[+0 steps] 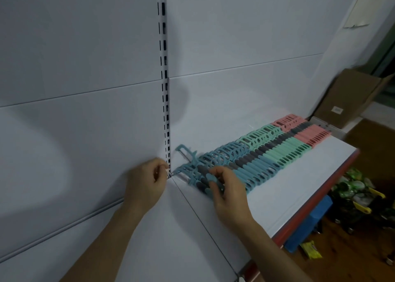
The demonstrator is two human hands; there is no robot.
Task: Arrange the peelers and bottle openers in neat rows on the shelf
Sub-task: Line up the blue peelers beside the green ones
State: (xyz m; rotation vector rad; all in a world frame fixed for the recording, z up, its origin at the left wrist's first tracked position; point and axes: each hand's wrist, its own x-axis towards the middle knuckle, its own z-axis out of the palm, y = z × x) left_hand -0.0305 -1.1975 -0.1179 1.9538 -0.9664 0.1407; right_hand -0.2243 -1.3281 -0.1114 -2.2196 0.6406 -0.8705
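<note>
Right hand (226, 189) grips blue peelers (192, 176) at the row's (277, 147) nine o'clock end; left hand (145, 181) curled, hold unclear. Row looks nearly finished.

peelers banded by colour on a white shelf
the row runs from blue peelers (235, 164) at the near left through mint green peelers (284, 147) to pink peelers (312, 135) at the far right, all with dark grey grips. the shelf (288, 187) is white with a red front edge (316, 198); the upright (164, 89) is white with black slots. the cardboard box (350, 97) far right is brown.
</note>
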